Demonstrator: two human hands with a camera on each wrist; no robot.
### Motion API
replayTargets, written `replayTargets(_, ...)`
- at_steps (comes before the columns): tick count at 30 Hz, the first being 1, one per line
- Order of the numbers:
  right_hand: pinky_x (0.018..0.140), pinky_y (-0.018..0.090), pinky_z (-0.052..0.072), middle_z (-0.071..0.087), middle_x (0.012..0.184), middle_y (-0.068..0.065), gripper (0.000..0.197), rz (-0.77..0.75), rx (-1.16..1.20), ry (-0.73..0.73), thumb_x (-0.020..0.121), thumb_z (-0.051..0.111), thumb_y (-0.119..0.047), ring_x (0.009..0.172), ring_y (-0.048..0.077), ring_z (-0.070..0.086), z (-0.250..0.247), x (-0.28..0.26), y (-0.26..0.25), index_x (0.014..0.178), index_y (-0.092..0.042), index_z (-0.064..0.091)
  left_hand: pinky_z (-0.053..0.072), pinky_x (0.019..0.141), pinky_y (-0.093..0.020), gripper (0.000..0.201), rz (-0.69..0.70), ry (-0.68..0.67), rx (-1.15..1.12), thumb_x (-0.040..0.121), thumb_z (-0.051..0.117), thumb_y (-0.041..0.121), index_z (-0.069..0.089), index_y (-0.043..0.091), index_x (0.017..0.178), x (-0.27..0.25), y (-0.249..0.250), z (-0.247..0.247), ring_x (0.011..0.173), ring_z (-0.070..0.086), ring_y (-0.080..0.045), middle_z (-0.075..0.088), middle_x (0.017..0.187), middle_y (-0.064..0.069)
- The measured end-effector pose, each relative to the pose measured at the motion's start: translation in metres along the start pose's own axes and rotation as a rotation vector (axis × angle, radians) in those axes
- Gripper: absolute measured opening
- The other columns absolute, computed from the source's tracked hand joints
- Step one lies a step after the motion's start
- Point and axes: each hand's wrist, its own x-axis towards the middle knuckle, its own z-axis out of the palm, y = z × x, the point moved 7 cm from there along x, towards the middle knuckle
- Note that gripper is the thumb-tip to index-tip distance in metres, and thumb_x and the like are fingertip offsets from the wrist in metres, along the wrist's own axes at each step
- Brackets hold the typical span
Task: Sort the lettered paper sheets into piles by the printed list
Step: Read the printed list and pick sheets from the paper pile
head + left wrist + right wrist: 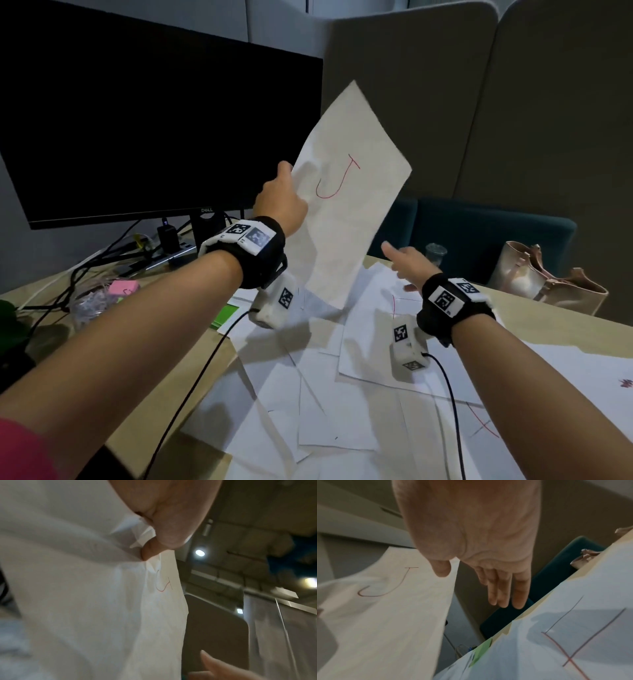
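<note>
Forearms fill the near foreground of the head view, each with a black wrist strap carrying white tag blocks. Left hand point(281, 202) pinches the white paper sheet with a red hand-drawn J point(346, 205) by its left edge, thumb and fingers clamped on it, crumpling the paper at the grip in the left wrist view. Sheet is lifted clear of the counter, tilted, just right of the black Dell monitor point(154, 130). Right hand point(409, 263) hovers apart from the sheet, fingers straight and relaxed, holding nothing, lower right of the monitor. Under both hands: loose heap of white paper sheets point(329, 394) spread over the pale wooden counter point(164, 370), some showing red strokes. Pink sticky-note pad point(124, 287) sits below the monitor's left part; beige handbag point(544, 284) far right of the monitor.
</note>
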Motion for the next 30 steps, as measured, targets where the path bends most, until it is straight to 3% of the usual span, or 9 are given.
replayTargets(4,0.079,0.038,0.049,0.057,0.119,0.010,0.054,-0.032,0.243,-0.057,0.095,0.039,-0.054,0.099,0.024,0.058,0.007,-0.008,-0.011,0.127,-0.012,0.046,0.038,0.073,-0.029,0.036,-0.158,-0.085,-0.267,0.086,0.040,0.000,0.044,0.007,0.121,-0.003,-0.013,0.018,0.089,0.048,-0.025,0.054,0.105,-0.008)
replayTargets(7,0.062,0.029,0.049,0.062,0.097,0.009,0.027,-0.073,0.288,-0.022,0.092,0.052,-0.022,0.077,0.020,0.058,-0.001,-0.015,-0.012,0.112,-0.005,0.053,0.045,0.077,-0.031,0.034,-0.231,-0.165,-0.358,0.088,0.043,0.001,0.045,0.005,0.121,-0.009,-0.022,0.037,0.099,0.054,-0.027,0.053,0.108,-0.008)
replayTargets(9,0.057,0.027,0.047,0.060,0.090,0.011,0.011,-0.089,0.300,-0.018,0.089,0.049,-0.002,0.070,0.020,0.057,-0.008,-0.022,-0.011,0.098,-0.004,0.055,0.048,0.089,-0.036,0.037,-0.284,-0.220,-0.359,0.088,0.046,0.002,0.044,0.005,0.124,-0.013,-0.030,0.049,0.108,0.054,-0.031,0.054,0.118,-0.014)
replayTargets(14,0.059,0.032,0.051,0.062,0.090,0.014,0.031,-0.049,0.287,-0.007,0.083,0.039,0.016,0.071,0.026,0.056,-0.017,-0.021,0.001,0.089,-0.010,0.055,0.047,0.095,-0.041,0.050,-0.323,-0.432,-0.211,0.088,0.057,0.007,0.032,0.004,0.131,-0.029,-0.039,0.072,0.110,0.055,-0.033,0.054,0.120,-0.018)
replayTargets(18,0.055,0.031,0.039,0.049,0.073,0.015,0.028,-0.006,0.232,0.103,0.075,0.033,0.013,0.058,0.024,0.045,-0.023,-0.008,0.015,0.080,-0.008,0.052,0.047,0.097,-0.042,0.079,-0.327,-0.566,-0.052,0.084,0.068,0.009,0.018,0.004,0.144,-0.038,-0.047,0.080,0.117,0.051,-0.035,0.048,0.132,-0.020)
replayTargets(21,0.053,0.031,0.034,0.040,0.071,0.012,0.025,0.030,0.248,0.174,0.072,0.030,0.010,0.055,0.021,0.039,-0.023,-0.001,0.023,0.076,-0.011,0.044,0.057,0.079,-0.039,0.074,-0.388,-0.700,-0.143,0.084,0.066,-0.002,0.024,0.006,0.144,-0.053,-0.051,0.090,0.094,0.059,-0.030,0.047,0.121,-0.016)
replayTargets(23,0.055,0.032,0.034,0.041,0.074,0.013,0.027,0.048,0.251,0.191,0.072,0.030,0.009,0.060,0.023,0.038,-0.019,0.001,0.025,0.079,-0.012,0.046,0.058,0.071,-0.034,0.067,-0.388,-0.732,-0.169,0.085,0.060,-0.010,0.030,0.009,0.141,-0.061,-0.053,0.094,0.084,0.059,-0.027,0.047,0.111,-0.014)
replayTargets(26,0.052,0.029,0.037,0.048,0.082,0.015,0.028,0.055,0.272,0.165,0.075,0.032,0.009,0.061,0.023,0.043,-0.006,0.003,0.025,0.089,-0.009,0.049,0.058,0.078,-0.043,0.060,-0.308,-0.705,-0.046,0.085,0.054,-0.011,0.031,0.013,0.136,-0.061,-0.058,0.094,0.091,0.062,-0.032,0.048,0.107,-0.012)
replayTargets(30,0.047,0.032,0.053,0.052,0.103,0.019,0.050,0.089,0.325,0.060,0.085,0.041,0.008,0.067,0.025,0.055,0.017,-0.007,0.016,0.132,-0.007,0.033,0.058,0.080,-0.044,0.035,-0.214,-0.615,0.061,0.087,0.042,-0.007,0.049,0.011,0.117,-0.053,-0.064,0.087,0.094,0.060,-0.032,0.050,0.116,-0.013)
